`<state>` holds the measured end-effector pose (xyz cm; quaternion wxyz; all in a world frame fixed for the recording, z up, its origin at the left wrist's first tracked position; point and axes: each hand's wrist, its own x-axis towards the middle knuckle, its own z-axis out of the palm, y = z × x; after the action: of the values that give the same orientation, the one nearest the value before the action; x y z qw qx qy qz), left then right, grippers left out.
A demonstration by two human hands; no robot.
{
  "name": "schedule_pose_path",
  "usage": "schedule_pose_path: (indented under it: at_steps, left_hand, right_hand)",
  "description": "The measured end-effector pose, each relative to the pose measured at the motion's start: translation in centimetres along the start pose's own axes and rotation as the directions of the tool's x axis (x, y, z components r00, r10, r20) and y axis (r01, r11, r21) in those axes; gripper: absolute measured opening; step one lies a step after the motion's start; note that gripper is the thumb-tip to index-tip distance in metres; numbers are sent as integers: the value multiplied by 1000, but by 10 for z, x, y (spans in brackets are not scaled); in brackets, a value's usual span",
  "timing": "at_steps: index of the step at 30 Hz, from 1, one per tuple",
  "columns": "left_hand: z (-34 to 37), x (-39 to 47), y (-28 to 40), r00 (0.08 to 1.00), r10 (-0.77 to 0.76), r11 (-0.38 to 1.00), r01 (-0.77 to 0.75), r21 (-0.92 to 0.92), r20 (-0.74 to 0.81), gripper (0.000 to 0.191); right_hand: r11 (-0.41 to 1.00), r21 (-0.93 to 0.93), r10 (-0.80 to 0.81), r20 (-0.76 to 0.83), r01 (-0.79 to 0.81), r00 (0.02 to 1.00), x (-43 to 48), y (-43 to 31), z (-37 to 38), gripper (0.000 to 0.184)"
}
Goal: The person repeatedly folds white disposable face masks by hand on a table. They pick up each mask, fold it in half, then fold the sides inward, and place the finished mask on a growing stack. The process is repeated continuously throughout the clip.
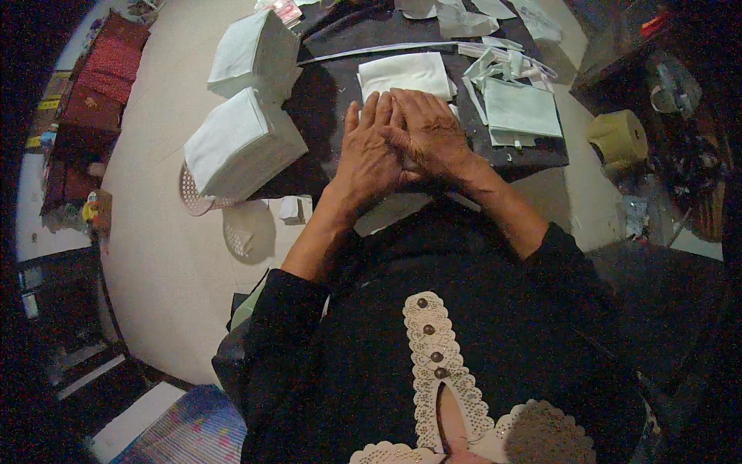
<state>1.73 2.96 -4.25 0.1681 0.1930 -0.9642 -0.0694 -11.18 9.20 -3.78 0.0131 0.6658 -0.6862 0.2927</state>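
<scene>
A folded white sheet [406, 72], cloth or soft paper, lies on the dark-covered table. My left hand [374, 136] rests palm down at its near edge, with the fingers stretched out. Close beside it, also palm down, my right hand [432, 130] presses on the near part of the sheet. The hands touch at the thumbs and overlap a little there. They cover the sheet's near side, so what lies directly under the palms is hidden.
Two tall stacks of white folded sheets [229, 136] stand on the left. To the right lie pale green-white folded pieces [522, 107] and loose strips [493, 64]. White scraps [466, 23] lie at the far edge. A yellow roll [617, 138] is beyond the table's right side.
</scene>
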Motion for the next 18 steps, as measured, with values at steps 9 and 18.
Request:
schedule_pose_path:
  at_steps: [9,18]
  left_hand:
    - [-17,10,9,994,-88,994,91,-52,57,105]
    - [14,85,66,946,319,947,-320,-15,-51,68]
  right_hand:
    - [994,-34,100,-145,-106,984,-27,39,-32,61]
    - [888,-412,299,181,-203,937,-15,117,-81,15]
